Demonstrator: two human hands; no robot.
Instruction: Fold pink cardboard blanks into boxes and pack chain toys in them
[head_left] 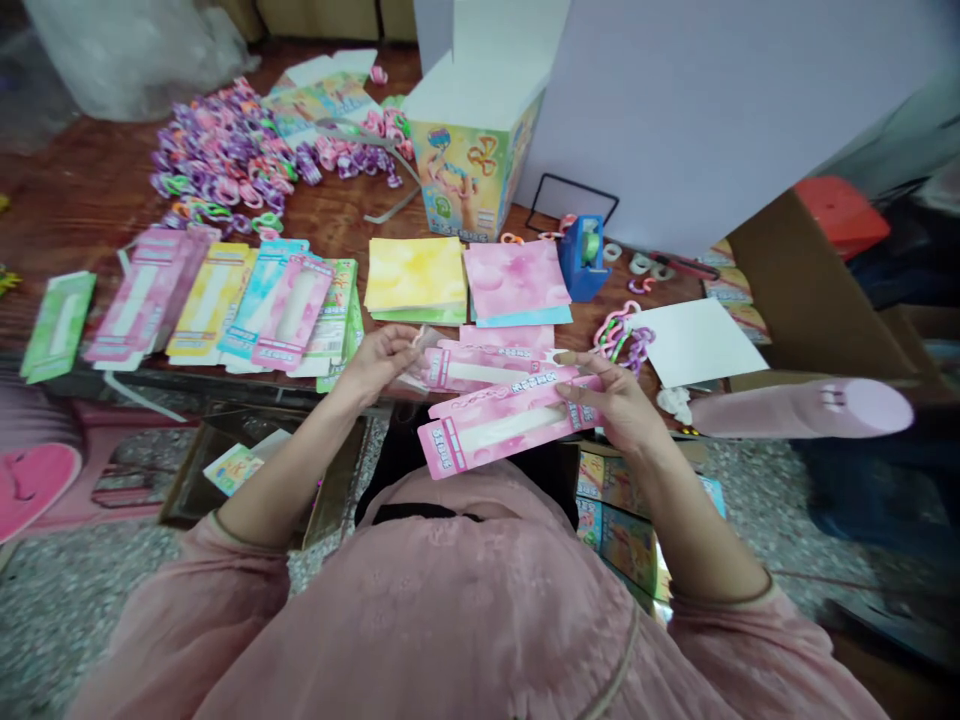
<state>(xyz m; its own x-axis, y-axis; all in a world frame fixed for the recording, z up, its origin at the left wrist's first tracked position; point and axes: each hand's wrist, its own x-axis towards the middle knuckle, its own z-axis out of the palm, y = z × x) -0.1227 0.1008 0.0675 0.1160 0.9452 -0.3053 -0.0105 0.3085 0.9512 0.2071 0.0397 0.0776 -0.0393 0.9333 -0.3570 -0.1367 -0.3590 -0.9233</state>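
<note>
My left hand [379,365] pinches a small clear plastic piece [421,342] at the end of a pink printed card sleeve [480,366]. My right hand [604,402] grips a second pink card sleeve [502,420] with a long pale window, holding it at its right end. The two sleeves lie close together, one partly over the other, just above my lap. Many more sleeves in green, pink, yellow and blue [217,305] lie in a row on the table to the left of my hands.
Stacks of yellow and pink printed sheets [415,275] lie ahead on the wooden table [97,170]. Beyond are a heap of colourful plastic links [217,150], a printed box [472,165], and a blue tape dispenser [583,258]. A pink tube [802,408] juts in at right.
</note>
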